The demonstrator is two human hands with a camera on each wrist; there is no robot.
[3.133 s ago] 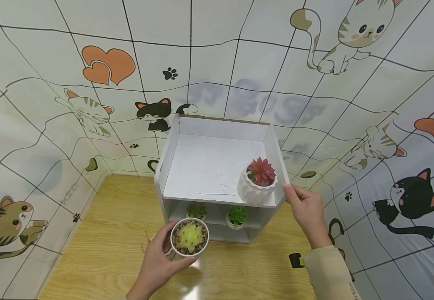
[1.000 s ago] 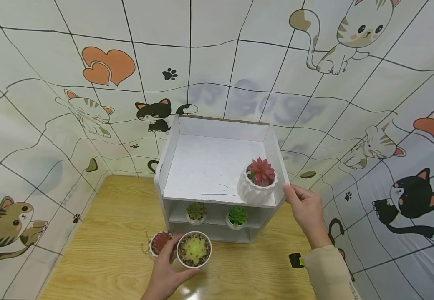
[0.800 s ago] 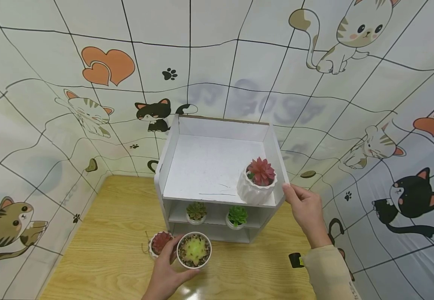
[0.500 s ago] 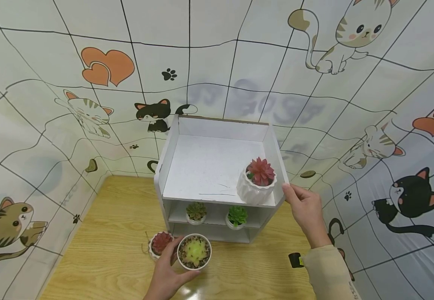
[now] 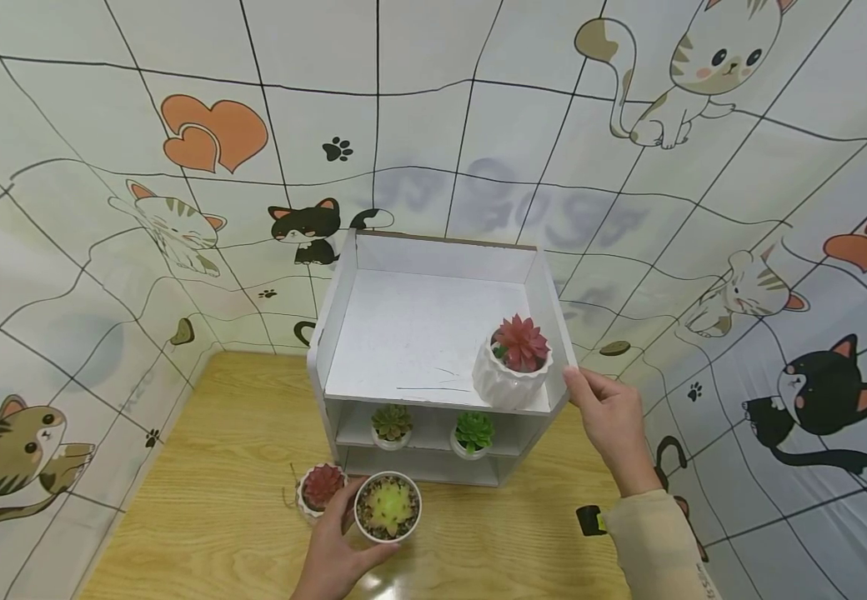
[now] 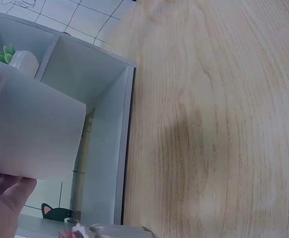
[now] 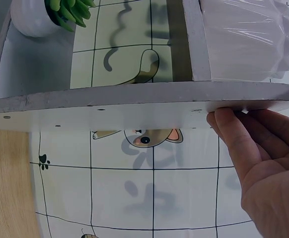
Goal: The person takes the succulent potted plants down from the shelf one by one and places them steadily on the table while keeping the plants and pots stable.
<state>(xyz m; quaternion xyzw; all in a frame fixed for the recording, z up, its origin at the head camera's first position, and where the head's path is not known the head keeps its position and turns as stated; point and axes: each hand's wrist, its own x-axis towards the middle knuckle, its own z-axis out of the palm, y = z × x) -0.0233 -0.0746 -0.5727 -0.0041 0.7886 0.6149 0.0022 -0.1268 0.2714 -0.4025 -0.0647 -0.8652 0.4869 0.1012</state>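
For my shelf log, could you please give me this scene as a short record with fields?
left grip: holds potted yellow-green succulent
right grip: holds right side of white shelf
shelf top: potted red succulent, towards right
level below: potted dull-green succulent, potted bright-green succulent
table: potted dark-red succulent beside left grip

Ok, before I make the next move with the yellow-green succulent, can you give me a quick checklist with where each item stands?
1. Left hand grips the yellow-green succulent by its pot: ok.
2. Right hand holds the white shelf unit at its side panel: ok.
3. Large red succulent upright on the top board: ok.
4. Small red succulent well away from the left hand: not ok, right beside its fingers.
5. Gap between the olive-green succulent and bright-green succulent fits the held pot: cannot tell.
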